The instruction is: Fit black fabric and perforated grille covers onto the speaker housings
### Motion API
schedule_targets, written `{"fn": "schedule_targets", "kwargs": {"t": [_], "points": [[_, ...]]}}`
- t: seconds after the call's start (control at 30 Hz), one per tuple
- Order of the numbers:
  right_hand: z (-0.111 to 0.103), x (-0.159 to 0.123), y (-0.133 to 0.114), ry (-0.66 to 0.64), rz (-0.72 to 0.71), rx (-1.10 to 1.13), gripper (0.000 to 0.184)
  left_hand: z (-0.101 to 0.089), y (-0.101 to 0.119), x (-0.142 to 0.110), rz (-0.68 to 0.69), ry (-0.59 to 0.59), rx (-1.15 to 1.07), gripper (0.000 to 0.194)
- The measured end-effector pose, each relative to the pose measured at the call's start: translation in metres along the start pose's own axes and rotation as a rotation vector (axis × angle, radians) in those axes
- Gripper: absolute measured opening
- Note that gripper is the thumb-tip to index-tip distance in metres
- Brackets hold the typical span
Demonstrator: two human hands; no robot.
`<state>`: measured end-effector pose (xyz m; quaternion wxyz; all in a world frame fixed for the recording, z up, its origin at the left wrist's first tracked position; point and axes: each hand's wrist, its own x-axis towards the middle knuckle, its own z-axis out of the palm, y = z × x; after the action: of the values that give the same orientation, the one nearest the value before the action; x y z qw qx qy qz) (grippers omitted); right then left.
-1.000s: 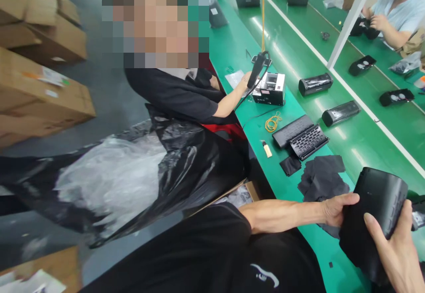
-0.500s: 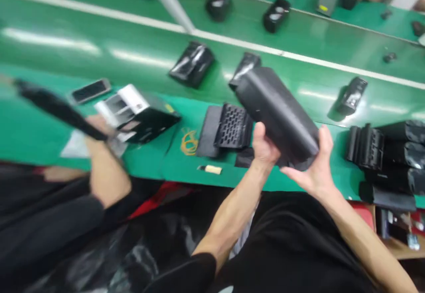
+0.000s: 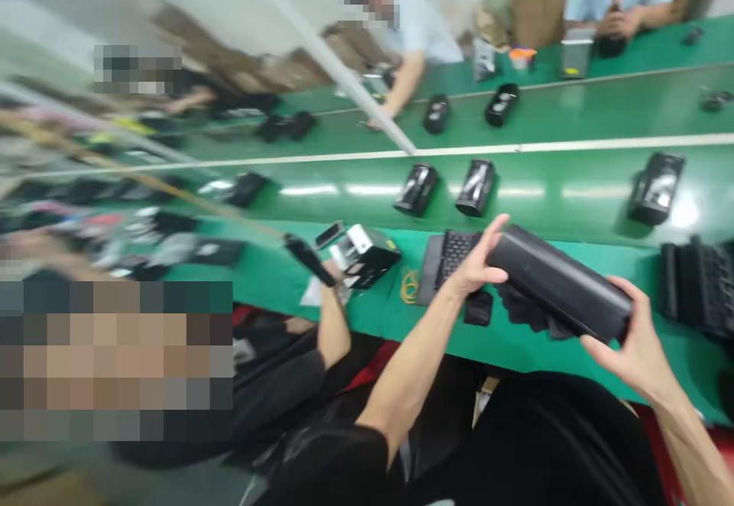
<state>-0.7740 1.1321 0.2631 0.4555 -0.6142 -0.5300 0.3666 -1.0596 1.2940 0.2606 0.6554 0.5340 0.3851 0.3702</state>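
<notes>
A long black plastic casing (image 3: 565,280) with a smooth rounded top is held up over the green bench, tilted down to the right. Its right end sits between the thumb and fingers of my right hand (image 3: 634,330). My left hand (image 3: 479,265) grips the opposite end, thumb below and fingers above. The casing's underside is dark, and its detail cannot be made out. Behind my left hand lie a black part with a honeycomb grid (image 3: 457,250) and a flat black panel (image 3: 430,270). A small black piece (image 3: 478,309) rests just below them.
Yellow rubber bands (image 3: 409,286) and a white-and-black box (image 3: 370,257) lie to the left, near a co-worker's arm (image 3: 332,319) and a black-handled tool (image 3: 310,259). Black parts (image 3: 699,284) stand at the right. Wrapped black units (image 3: 417,189) sit on the green conveyor (image 3: 344,185).
My view has swung up and to the left, bringing more co-workers into sight. The casing has turned flatter, and my left hand has moved from its lower side to its left end.
</notes>
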Motion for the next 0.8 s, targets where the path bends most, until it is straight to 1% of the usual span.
{"fn": "schedule_targets", "kwargs": {"t": [0.07,0.13,0.17,0.23,0.3,0.43,0.5,0.6,0.7,0.77,0.8], "points": [[-0.014,-0.001,0.013,-0.045,0.058,-0.04,0.086,0.006,-0.003,0.008,-0.072,-0.15,0.016,0.125],[-0.023,-0.002,0.02,-0.095,0.097,-0.048,0.091,0.013,-0.005,0.01,-0.122,-0.233,-0.02,0.125],[-0.027,-0.004,0.02,-0.106,0.113,-0.048,0.093,0.016,-0.007,0.008,-0.134,-0.25,-0.037,0.124],[-0.03,-0.01,0.019,-0.102,0.148,-0.064,0.097,0.021,-0.01,0.002,-0.133,-0.248,-0.053,0.121],[-0.03,-0.017,0.02,-0.087,0.179,-0.089,0.097,0.025,-0.012,-0.005,-0.134,-0.24,-0.048,0.117],[-0.031,-0.024,0.032,-0.064,0.19,-0.097,0.094,0.03,-0.018,-0.015,-0.131,-0.203,-0.048,0.112],[-0.034,-0.024,0.039,-0.079,0.207,-0.103,0.093,0.034,-0.021,-0.018,-0.12,-0.162,-0.047,0.11],[-0.038,-0.021,0.044,-0.141,0.229,-0.097,0.092,0.039,-0.024,-0.022,-0.088,-0.108,-0.059,0.105],[-0.036,-0.022,0.04,-0.167,0.197,-0.049,0.101,0.041,-0.022,-0.027,-0.064,-0.097,-0.093,0.105],[-0.033,-0.024,0.034,-0.136,0.177,-0.028,0.107,0.041,-0.018,-0.03,-0.053,-0.096,-0.097,0.105],[-0.031,-0.026,0.031,-0.118,0.172,-0.026,0.107,0.041,-0.015,-0.032,-0.044,-0.098,-0.089,0.105]]}}
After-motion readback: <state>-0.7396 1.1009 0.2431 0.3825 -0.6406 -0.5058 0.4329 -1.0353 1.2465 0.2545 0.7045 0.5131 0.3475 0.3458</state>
